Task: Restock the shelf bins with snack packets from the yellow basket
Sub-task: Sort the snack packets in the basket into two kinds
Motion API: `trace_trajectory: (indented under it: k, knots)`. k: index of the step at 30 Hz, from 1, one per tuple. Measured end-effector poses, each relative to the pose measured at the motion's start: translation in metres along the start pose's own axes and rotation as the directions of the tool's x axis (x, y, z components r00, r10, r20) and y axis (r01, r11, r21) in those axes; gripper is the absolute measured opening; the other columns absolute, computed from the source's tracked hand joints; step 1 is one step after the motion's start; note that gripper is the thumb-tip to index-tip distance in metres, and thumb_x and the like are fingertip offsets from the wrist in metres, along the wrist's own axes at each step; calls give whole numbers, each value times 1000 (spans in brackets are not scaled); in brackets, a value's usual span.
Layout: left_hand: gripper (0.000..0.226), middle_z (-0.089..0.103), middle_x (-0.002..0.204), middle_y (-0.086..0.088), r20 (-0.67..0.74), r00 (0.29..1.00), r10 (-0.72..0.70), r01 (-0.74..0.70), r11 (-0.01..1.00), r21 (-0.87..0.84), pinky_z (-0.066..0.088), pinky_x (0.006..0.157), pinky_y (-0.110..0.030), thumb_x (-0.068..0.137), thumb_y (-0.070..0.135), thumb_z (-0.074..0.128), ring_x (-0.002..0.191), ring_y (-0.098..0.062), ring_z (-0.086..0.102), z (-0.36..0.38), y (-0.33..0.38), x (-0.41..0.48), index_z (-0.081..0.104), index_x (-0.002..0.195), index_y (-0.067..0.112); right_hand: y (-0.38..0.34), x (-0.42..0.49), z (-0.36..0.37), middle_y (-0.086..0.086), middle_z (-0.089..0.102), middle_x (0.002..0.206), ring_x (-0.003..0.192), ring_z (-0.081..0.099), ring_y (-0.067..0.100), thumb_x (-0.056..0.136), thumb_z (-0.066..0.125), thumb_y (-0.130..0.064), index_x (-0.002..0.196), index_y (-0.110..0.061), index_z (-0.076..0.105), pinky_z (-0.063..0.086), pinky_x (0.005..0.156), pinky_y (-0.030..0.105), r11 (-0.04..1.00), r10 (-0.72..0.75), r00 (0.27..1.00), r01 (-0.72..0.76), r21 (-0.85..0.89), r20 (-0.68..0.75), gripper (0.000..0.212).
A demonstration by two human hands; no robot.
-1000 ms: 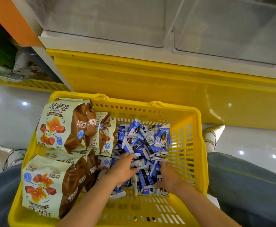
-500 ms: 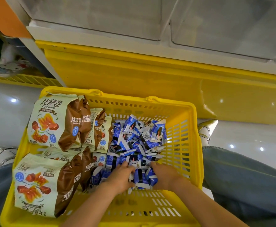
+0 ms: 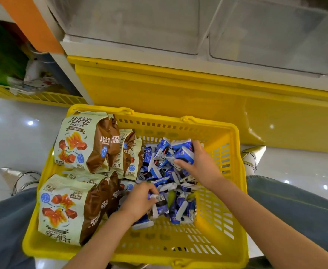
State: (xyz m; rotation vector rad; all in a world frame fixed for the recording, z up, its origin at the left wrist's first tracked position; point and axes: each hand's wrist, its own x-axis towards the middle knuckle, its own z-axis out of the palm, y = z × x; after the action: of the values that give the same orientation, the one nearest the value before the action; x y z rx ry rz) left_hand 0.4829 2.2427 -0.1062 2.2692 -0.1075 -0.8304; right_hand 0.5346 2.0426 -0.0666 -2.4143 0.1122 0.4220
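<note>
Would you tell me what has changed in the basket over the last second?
The right hand moved from the near side of the blue packets to their far side and grips some there. The left hand still clutches packets at the near edge. The large brown bags and yellow basket stayed put.

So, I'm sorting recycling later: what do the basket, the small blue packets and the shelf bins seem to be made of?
The basket looks like rigid moulded plastic, yellow, slightly shiny: see its slotted walls. The small blue packets look like thin glossy film, probably plastic: crinkled, with flat sealed ends. The shelf bins look like clear hard plastic, perhaps acrylic: see-through, with hazy reflections.
</note>
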Motion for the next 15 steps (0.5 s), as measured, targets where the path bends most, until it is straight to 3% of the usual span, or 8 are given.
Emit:
trace_trajectory:
  k: [2, 5, 8, 10, 12, 15]
  knots:
    - [14, 57, 97, 3, -83, 996, -18, 13, 998, -62, 38, 78, -15, 85, 12, 65, 92, -9, 53, -11, 2, -6, 56, 82, 23, -2, 21, 4, -1, 53, 104, 90, 56, 18, 76, 61, -59, 123, -17, 39, 44, 66, 24, 997, 16, 998, -12, -79, 53, 67]
    - [13, 60, 100, 0, -209, 977, -46, 21, 992, -121, 37, 70, -13, 86, 9, 64, 89, -9, 53, -25, 3, -14, 57, 83, 19, -3, 41, 12, 10, 53, 125, 111, 50, 27, 85, 58, -51, 134, -11, 38, 41, 84, 34, 935, 61, 982, 6, -354, 177, 66]
    - [14, 59, 96, 3, -308, 946, -101, 30, 973, -227, 37, 63, -10, 87, 10, 63, 83, -7, 54, -34, 2, -16, 55, 82, 20, -4, 40, 13, 10, 43, 137, 127, 37, 26, 90, 56, -41, 138, -10, 34, 32, 103, 33, 909, 44, 994, 1, -416, 99, 61]
    - [10, 57, 93, 6, -331, 930, -158, 38, 939, -341, 37, 64, -10, 87, 12, 62, 83, -5, 53, -37, 4, -15, 56, 84, 19, -7, 24, 12, 5, 45, 134, 125, 40, 20, 92, 54, -37, 135, -13, 37, 32, 103, 28, 958, -44, 998, 27, -284, -51, 52]
    - [7, 58, 90, 6, -319, 929, -189, 28, 894, -448, 38, 65, -9, 88, 13, 62, 87, -8, 53, -34, 10, -11, 56, 85, 16, -10, -1, 13, -5, 47, 129, 116, 47, 11, 90, 49, -49, 135, -17, 36, 40, 95, 24, 999, -20, 998, 18, -33, -63, 57]
    - [9, 58, 87, 4, -253, 959, -125, -24, 857, -514, 43, 67, -9, 88, 16, 62, 85, -7, 56, -21, 30, -8, 54, 84, 16, -16, -37, 20, -14, 48, 118, 90, 57, -2, 75, 50, -66, 137, -33, 23, 48, 72, 14, 906, 126, 953, -223, 359, 274, 75]
